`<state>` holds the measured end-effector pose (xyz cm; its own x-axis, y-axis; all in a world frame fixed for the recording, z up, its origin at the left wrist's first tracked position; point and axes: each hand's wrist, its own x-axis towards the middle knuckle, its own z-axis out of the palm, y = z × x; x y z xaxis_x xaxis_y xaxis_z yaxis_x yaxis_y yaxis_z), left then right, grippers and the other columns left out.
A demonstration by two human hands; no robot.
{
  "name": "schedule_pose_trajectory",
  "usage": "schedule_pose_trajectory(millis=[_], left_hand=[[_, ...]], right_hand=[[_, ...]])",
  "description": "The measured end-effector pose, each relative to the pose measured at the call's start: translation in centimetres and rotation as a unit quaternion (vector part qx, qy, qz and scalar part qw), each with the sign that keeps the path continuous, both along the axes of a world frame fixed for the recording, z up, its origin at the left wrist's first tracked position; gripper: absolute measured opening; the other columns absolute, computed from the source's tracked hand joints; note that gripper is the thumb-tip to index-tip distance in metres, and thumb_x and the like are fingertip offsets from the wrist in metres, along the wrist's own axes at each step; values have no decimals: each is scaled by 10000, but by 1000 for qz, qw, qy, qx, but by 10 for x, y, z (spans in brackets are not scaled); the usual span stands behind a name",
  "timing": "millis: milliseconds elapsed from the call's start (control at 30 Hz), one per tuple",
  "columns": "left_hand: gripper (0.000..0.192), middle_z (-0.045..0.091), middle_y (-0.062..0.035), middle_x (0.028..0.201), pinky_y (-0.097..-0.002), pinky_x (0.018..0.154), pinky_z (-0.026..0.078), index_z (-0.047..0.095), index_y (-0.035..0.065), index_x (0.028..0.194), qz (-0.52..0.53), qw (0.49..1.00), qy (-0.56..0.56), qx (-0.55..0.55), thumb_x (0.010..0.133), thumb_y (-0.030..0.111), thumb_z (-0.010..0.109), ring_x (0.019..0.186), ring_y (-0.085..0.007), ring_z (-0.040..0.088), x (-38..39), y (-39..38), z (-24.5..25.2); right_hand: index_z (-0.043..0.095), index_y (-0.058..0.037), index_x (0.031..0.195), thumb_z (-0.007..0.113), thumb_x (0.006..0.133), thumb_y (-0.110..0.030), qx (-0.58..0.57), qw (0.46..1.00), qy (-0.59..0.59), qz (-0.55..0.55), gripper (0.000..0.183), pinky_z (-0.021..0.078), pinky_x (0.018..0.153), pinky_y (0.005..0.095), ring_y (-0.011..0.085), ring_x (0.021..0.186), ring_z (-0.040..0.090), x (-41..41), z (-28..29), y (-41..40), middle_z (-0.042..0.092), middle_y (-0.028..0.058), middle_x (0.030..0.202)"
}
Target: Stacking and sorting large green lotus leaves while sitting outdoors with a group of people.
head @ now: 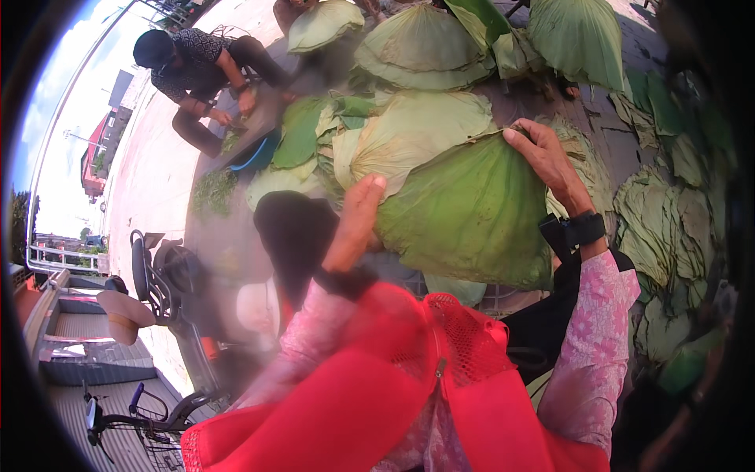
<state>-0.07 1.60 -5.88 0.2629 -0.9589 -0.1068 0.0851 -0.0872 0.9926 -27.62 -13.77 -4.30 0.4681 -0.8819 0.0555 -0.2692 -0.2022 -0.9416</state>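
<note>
A large green leaf [472,212], folded and fan-shaped, hangs between my hands over my lap. My left hand [355,218] pinches its left edge, thumb on top. My right hand [540,153] grips its upper right corner between thumb and fingers. Just beyond it lies a paler, yellowish leaf [407,135] with radiating veins. Farther off is a pile of pale green leaves [424,47]. Part of my left hand's fingers is hidden behind the held leaf.
Dried, crumpled leaves [660,224] lie on the paving at right. A person [200,76] sits at upper left by a blue basin [259,154], with cut greens [215,192] on the ground nearby. A scooter [189,342] and a straw hat [125,315] are at left.
</note>
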Motion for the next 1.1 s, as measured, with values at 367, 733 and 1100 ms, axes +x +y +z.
schedule_pose_trajectory(millis=[367,733,1100], left_hand=[[289,624,-24,1014,-222,789,450,579,-2,1095,-88,994,-47,45,941,242,576,887,-64,556,-9,6,24],[328,616,3,884,-227,727,449,584,-2,1088,-67,997,-34,27,954,295,554,817,-52,546,-3,11,28],[233,633,7,800,-201,649,435,627,31,927,12,1000,6,23,956,252,561,678,-48,546,26,9,26]], right_hand=[[570,-76,859,575,944,-305,19,999,-35,-13,245,362,606,185,3,685,439,-2,-24,-4,501,-97,752],[563,-27,871,568,933,-300,26,998,-50,0,280,387,639,220,34,716,445,0,-4,0,515,-55,771],[556,-86,844,572,946,-304,67,994,-69,50,242,362,605,184,-5,672,425,5,4,10,483,-100,742]])
